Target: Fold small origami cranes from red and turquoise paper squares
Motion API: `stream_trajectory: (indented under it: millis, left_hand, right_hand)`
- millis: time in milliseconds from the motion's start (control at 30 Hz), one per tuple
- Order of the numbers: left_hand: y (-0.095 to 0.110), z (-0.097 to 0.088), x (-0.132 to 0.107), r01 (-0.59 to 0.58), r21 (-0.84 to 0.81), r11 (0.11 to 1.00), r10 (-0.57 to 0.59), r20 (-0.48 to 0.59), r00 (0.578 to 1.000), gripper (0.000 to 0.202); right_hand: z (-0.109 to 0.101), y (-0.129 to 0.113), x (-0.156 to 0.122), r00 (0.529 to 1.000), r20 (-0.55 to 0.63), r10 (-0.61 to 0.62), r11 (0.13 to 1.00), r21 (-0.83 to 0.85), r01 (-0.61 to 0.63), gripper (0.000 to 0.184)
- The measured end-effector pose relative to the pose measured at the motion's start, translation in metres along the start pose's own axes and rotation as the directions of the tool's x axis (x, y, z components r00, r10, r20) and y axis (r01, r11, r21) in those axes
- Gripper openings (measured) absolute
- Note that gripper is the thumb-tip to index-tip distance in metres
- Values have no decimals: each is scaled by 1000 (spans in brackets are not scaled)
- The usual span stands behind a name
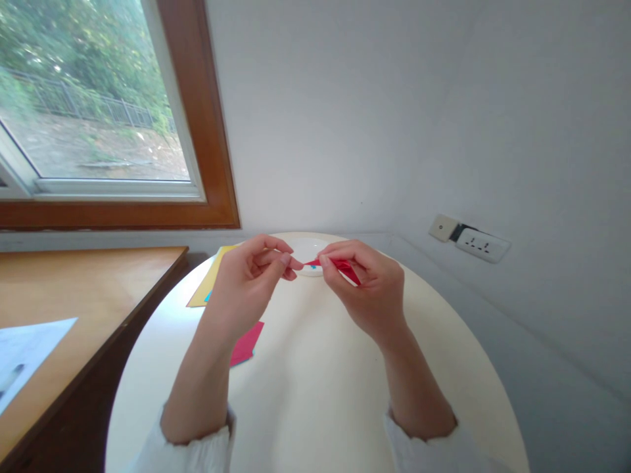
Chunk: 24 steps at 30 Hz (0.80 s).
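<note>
Wooden table [89,289]: brown, smooth, straight-edged; far left of the fingers [284,258]. White sheet [34,348] upon it, marks too faint to read.
Table [320,394]: cream, smooth, rounded; beneath the fingers.
Yellow sheet [211,282]: flat, straight-edged, with a blue edge showing; just left of the left fingers, partly hidden by the hand.
Left hand [244,282]: fingers curled, thumb near the forefinger; whether they grip the red tip cannot be told.
Crimson paper [246,345]: flat, angular, blue at its edge; nearer the wearer than the left fingers.
Dish [306,248]: pale, glossy, curved rim; beyond the fingers of both hands.
Red folded paper [350,269]: creased, slender; between the hands, long axis roughly crosswise, narrow tip pointing left toward the left fingers, broader end in the right palm.
Right hand [367,282]: thumb and fingers pinching the red folded paper.
Socket plate [480,245]: white, rectangular; right of the right fingers.
</note>
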<state>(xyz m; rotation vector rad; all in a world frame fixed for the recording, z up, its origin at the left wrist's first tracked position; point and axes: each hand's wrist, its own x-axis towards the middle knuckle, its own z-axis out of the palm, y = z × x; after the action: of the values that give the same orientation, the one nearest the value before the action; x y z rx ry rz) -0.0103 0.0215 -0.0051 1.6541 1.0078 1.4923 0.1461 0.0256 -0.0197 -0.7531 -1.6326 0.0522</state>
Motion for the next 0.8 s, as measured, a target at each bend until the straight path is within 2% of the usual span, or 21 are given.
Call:
stream_trajectory:
  millis: [300,567,800]
  left_hand:
    - [7,9,-3,-4,146,989,-24,187,982,30]
    - [2,12,-2,-51,208,977,20,147,989,30]
    - [3,12,-2,-47,234,971,12,149,989,31]
  right_hand:
    - [-1,1,-1,998,50,-31,999,30,30,13]
    - [0,0,-1,998,39,-56,998,18,55,13]
    - [0,0,0,995,28,-95,995,12,95,14]
